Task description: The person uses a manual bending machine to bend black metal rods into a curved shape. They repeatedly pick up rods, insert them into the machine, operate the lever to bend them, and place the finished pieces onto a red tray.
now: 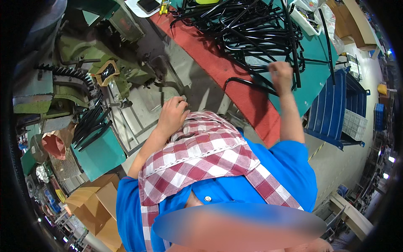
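My right hand [281,76] is over the near right part of a pile of glossy black bent tubes [247,35]. Its fingers are curled, slightly blurred, and I cannot make out what they hold. One curved black tube [247,82] lies across the red strip [210,59] and passes behind the wrist. My left hand [172,114] rests by the edge of a checked apron [201,143], fingers loosely bent and apart, with nothing plainly held.
The green tabletop [312,98] bears a white tray [308,19] at the far right. A blue metal bin [329,107] stands beyond it. To the left are a green machine [86,50] and black parts [90,126] on a small green table [100,157]. Cardboard boxes [94,206] stand lower left.
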`<state>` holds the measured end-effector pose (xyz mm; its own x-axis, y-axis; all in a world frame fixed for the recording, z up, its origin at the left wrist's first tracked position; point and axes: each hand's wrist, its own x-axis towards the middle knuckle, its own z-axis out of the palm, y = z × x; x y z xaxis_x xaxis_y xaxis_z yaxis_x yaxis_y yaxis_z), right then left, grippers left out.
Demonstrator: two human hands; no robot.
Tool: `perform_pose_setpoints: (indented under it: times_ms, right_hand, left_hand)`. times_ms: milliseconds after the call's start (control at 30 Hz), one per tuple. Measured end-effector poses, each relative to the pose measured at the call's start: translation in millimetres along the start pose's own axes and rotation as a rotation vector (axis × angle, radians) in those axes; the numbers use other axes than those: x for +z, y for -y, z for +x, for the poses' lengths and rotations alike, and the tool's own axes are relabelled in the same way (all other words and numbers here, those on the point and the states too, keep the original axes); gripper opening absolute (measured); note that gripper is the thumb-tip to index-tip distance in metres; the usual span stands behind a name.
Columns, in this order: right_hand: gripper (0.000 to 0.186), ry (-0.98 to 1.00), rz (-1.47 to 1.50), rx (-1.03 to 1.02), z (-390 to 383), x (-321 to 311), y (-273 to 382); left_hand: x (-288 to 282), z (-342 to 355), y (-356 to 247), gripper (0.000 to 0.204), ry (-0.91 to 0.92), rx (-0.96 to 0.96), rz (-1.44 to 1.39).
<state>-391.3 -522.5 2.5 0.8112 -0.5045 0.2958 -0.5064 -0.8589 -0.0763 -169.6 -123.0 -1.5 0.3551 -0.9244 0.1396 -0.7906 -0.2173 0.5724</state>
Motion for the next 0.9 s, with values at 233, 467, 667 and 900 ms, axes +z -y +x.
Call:
perform_pose_setpoints:
  times_ms: [233,467,667,900]
  right_hand:
    - [0.023,0.111,0.096,-0.177,-8.4,44.2,109.1]
    - [0.02,0.118,0.607,-0.067,19.2,-22.3,157.8]
    - [0.028,0.177,0.944,-0.1,75.4,-105.3,199.4]
    - [0.031,0.009,0.811,-0.415,97.0,-158.9,242.3]
  left_hand:
    - [1.2,10.6,4.8,0.023,0.069,0.055,-0.035]
    - [-1.9,-19.7,15.8,0.025,0.066,-0.068,-0.08]
    - [-3.5,-34.7,12.1,0.024,-0.014,-0.215,-0.092]
    - [27.2,-74.0,106.0,0.017,0.16,-0.579,0.076]
